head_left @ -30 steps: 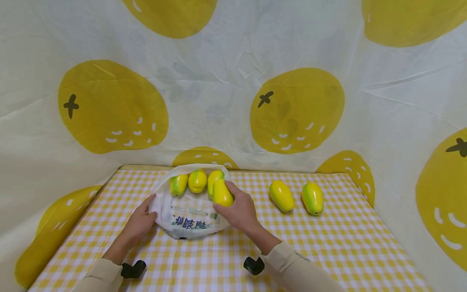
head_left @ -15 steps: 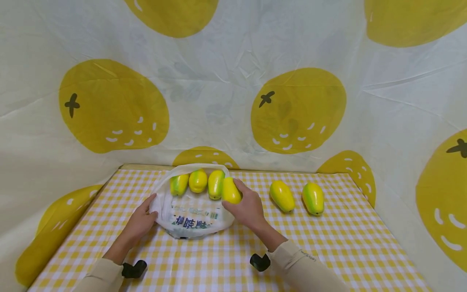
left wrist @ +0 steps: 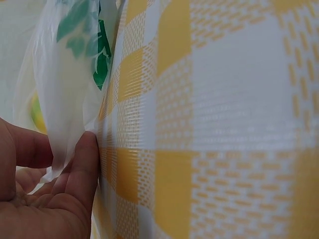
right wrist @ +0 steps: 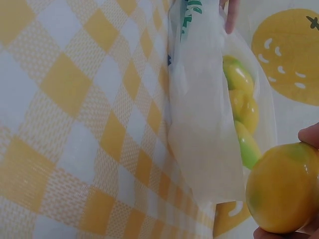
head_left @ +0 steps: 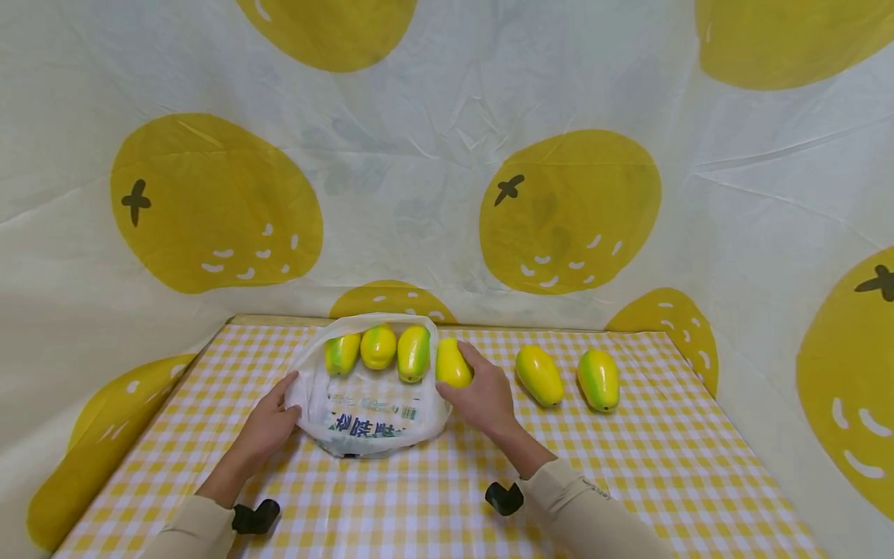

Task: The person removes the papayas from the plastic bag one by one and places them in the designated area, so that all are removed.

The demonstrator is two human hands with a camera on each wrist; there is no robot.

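Observation:
A white plastic bag (head_left: 380,444) with printed lettering lies with its mouth spread wide. Inside it sit three yellow-green papayas, the left one (head_left: 342,354), the middle one (head_left: 379,347) and the right one (head_left: 414,353). My left hand (head_left: 268,419) pinches the bag's left edge; thumb and fingers close on the thin plastic (left wrist: 67,99) in the left wrist view. My right hand (head_left: 482,394) grips another papaya (head_left: 453,363) just outside the bag's right rim. In the right wrist view this held papaya (right wrist: 281,189) is close to the camera, beside the bag's opening.
To the right, two more papayas, one (head_left: 540,376) and another (head_left: 598,380), lie on the yellow-and-white checked tablecloth (head_left: 628,481). A white fabric backdrop (head_left: 419,194) printed with big yellow fruit hangs behind the table and along its sides.
My right hand has moved right with its papaya, from over the bag's opening to just past the right rim. My left hand keeps its place on the bag's edge.

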